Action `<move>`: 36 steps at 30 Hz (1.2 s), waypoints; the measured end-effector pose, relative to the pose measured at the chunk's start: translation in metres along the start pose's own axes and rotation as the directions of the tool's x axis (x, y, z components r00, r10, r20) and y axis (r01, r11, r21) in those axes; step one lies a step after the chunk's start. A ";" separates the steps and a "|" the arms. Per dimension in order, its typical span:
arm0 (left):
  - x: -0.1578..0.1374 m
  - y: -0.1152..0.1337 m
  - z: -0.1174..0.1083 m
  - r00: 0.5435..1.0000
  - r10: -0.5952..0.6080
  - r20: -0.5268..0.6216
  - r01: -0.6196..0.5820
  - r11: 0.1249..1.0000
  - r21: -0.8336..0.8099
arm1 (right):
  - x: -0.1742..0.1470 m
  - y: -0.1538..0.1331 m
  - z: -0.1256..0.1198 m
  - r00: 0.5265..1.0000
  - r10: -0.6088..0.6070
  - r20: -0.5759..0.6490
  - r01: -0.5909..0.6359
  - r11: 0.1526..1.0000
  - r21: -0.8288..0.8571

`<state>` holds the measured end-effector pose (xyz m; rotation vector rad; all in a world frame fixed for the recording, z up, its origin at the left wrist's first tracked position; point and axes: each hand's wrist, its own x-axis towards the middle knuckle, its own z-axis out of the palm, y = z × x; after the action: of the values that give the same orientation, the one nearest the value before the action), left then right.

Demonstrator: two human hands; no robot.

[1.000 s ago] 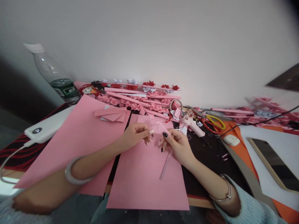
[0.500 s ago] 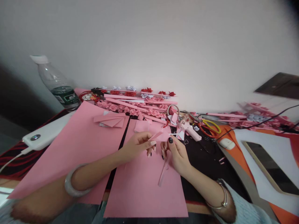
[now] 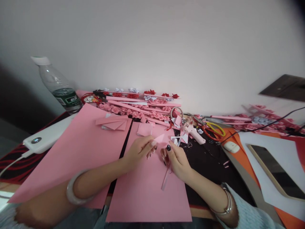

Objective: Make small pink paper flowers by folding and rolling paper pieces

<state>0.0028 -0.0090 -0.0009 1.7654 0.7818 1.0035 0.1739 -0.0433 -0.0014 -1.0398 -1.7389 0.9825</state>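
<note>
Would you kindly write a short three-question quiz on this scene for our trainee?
1. True or false: the small folded paper held by the left hand is blue.
2. What lies on the white sheet at the right? A) tape roll B) phone C) scissors
3. Fill in the blank: the bottle cap is ____.

Key: 1. False, it is pink; 2. B; 3. white

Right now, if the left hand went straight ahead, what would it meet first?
Past the folded pink paper it pinches, the left hand would most likely meet the right hand first, though depth is unclear.
</note>
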 end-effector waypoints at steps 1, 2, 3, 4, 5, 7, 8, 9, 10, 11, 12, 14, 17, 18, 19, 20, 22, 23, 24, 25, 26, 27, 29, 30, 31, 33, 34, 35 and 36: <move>0.000 0.000 0.000 1.000 0.003 -0.002 -0.003 1.000 0.014 | 0.000 0.000 0.000 1.000 -0.005 0.009 0.005 1.000 -0.018; -0.001 0.000 0.000 1.000 0.005 -0.004 -0.005 1.000 0.026 | 0.000 0.001 -0.001 1.000 -0.009 0.019 0.009 0.999 -0.039; -0.001 0.000 0.000 1.000 0.009 -0.004 -0.008 0.999 0.035 | 0.000 0.001 -0.002 0.999 -0.014 0.030 0.016 0.998 -0.060; -0.001 -0.001 0.000 1.000 0.012 -0.002 -0.012 0.999 0.042 | 0.001 0.002 -0.002 0.999 -0.020 0.039 0.023 0.997 -0.079; -0.001 -0.001 0.001 1.000 0.013 0.001 -0.013 0.999 0.046 | 0.001 0.003 -0.003 0.998 -0.026 0.049 0.030 0.995 -0.093; 0.000 -0.001 0.001 1.000 0.006 0.014 -0.006 0.999 0.040 | 0.001 0.004 -0.004 0.997 -0.035 0.069 0.042 0.994 -0.097; 0.000 0.000 0.001 1.000 -0.005 0.022 0.004 0.999 0.032 | 0.001 0.005 -0.004 0.996 -0.038 0.079 0.045 0.995 -0.090; 0.000 0.001 0.001 0.999 -0.016 0.031 0.016 1.000 0.023 | 0.001 0.005 -0.004 0.996 -0.037 0.085 0.044 0.996 -0.079; 0.001 0.002 0.001 0.999 -0.027 0.037 0.026 0.999 0.019 | 0.001 0.006 -0.004 0.996 -0.037 0.087 0.043 0.997 -0.069; 0.001 0.003 0.002 0.998 -0.035 0.043 0.034 0.999 0.020 | 0.001 0.006 -0.003 0.996 -0.039 0.082 0.044 0.997 -0.064; 0.001 0.004 0.002 0.998 -0.040 0.048 0.038 0.999 0.026 | 0.001 0.006 -0.003 0.997 -0.042 0.071 0.047 0.997 -0.069; 0.001 0.006 0.004 0.997 -0.047 0.063 0.044 0.998 0.044 | 0.001 0.006 -0.002 0.998 -0.057 0.035 0.060 0.992 -0.110; -0.001 0.006 0.007 0.994 -0.075 0.084 0.072 0.997 0.031 | 0.002 0.005 0.000 0.994 -0.102 -0.031 0.093 0.974 -0.209; -0.001 0.006 0.009 0.992 -0.086 0.088 0.084 0.996 0.022 | 0.002 0.004 0.000 0.992 -0.118 -0.048 0.103 0.965 -0.241; -0.001 0.006 0.010 0.991 -0.098 0.086 0.098 0.995 0.004 | 0.002 0.004 0.001 0.989 -0.133 -0.063 0.111 0.956 -0.271; -0.002 0.006 0.012 0.991 -0.108 0.084 0.110 0.994 -0.013 | 0.002 0.004 0.002 0.987 -0.144 -0.075 0.116 0.947 -0.298; -0.002 0.006 0.015 0.991 -0.118 0.066 0.120 0.992 -0.036 | 0.002 0.003 0.004 0.982 -0.157 -0.101 0.113 0.932 -0.344; -0.002 0.006 0.016 0.991 -0.119 0.057 0.121 0.992 -0.043 | 0.002 0.003 0.005 0.981 -0.158 -0.116 0.107 0.926 -0.362; -0.002 0.007 0.017 0.992 -0.117 0.047 0.120 0.992 -0.046 | 0.002 0.003 0.007 0.979 -0.157 -0.133 0.097 0.922 -0.374; -0.002 0.008 0.018 0.993 -0.115 0.035 0.117 0.992 -0.047 | 0.002 0.003 0.008 0.976 -0.154 -0.152 0.086 0.921 -0.381; -0.002 0.008 0.019 0.993 -0.113 0.021 0.114 0.992 -0.049 | 0.003 0.003 0.009 0.974 -0.150 -0.170 0.075 0.921 -0.381; -0.003 0.008 0.020 0.994 -0.111 0.004 0.111 0.993 -0.049 | 0.003 0.003 0.010 0.972 -0.147 -0.186 0.068 0.925 -0.375; -0.003 0.009 0.021 0.994 -0.104 -0.029 0.103 0.994 -0.047 | 0.004 0.003 0.011 0.969 -0.149 -0.199 0.072 0.934 -0.351; -0.003 0.009 0.022 0.994 -0.096 -0.043 0.094 0.995 -0.042 | 0.004 0.004 0.011 0.968 -0.155 -0.197 0.081 0.937 -0.341; -0.003 0.009 0.022 0.995 -0.086 -0.054 0.084 0.996 -0.035 | 0.005 0.004 0.011 0.968 -0.162 -0.191 0.091 0.938 -0.335; -0.004 0.010 0.023 0.995 -0.071 -0.075 0.070 0.997 -0.024 | 0.005 0.004 0.012 0.969 -0.171 -0.181 0.101 0.935 -0.341; -0.004 0.011 0.024 0.994 -0.070 -0.082 0.068 0.997 -0.021 | 0.005 0.004 0.012 0.969 -0.170 -0.179 0.098 0.932 -0.350; -0.004 0.012 0.024 0.994 -0.070 -0.090 0.068 0.997 -0.018 | 0.005 0.004 0.012 0.970 -0.166 -0.178 0.092 0.928 -0.362; -0.004 0.013 0.024 0.993 -0.068 -0.098 0.067 0.998 -0.014 | 0.005 0.003 0.013 0.971 -0.162 -0.177 0.085 0.923 -0.376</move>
<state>0.0237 -0.0266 0.0040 1.6795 0.8906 1.0542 0.1616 -0.0398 -0.0071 -1.2002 -1.8265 0.4578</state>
